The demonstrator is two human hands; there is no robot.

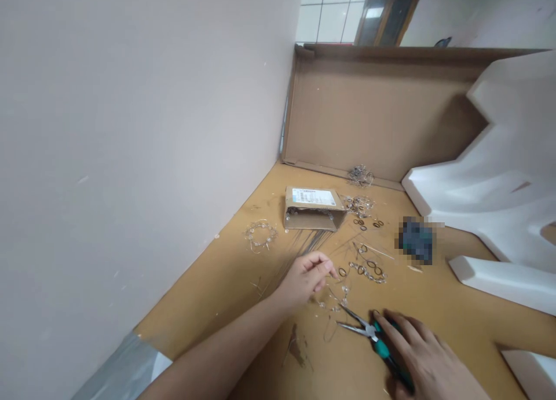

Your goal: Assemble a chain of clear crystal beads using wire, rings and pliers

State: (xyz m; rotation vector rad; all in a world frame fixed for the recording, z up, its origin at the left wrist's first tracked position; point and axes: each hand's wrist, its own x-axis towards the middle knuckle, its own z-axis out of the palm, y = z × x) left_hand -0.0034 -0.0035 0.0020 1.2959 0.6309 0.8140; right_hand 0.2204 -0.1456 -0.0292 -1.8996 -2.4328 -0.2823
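My left hand (307, 277) is closed, thumb and fingertips pinched at the end of a thin wire strung with clear beads (344, 293). That beaded wire curves down over the brown surface towards the pliers. With my right hand (423, 351) I grip needle-nose pliers (369, 330) by their green and black handles. Their jaws are apart and point left, the upper tip close to the beads. Just beyond my left hand lie dark rings (374, 268) and another beaded strand (377, 278).
A small open cardboard box (315, 217) with beaded pieces and wires stands farther back. Left of it lies a beaded ring (261, 235). Wire tangles (360, 175) rest near the cardboard wall (360, 110). White foam pieces (499, 284) border the right; a pixelated dark object (416, 239) lies near them.
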